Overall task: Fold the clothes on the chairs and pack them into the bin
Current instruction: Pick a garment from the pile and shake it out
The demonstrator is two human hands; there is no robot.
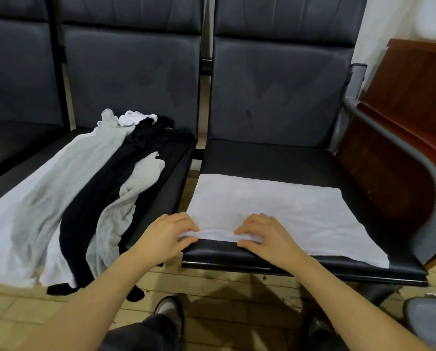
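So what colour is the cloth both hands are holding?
White; the cloth shows plainly in the head view.

- It looks like a waiting room or lobby, not a home.
- A row of linked chairs [275, 97] with dark padded seats and backs stands joined on one frame, as in a waiting area.
- The floor [224, 295] is worn wooden boards.
- A reddish wooden cabinet [401, 117] stands beside a pale wall [379, 24].
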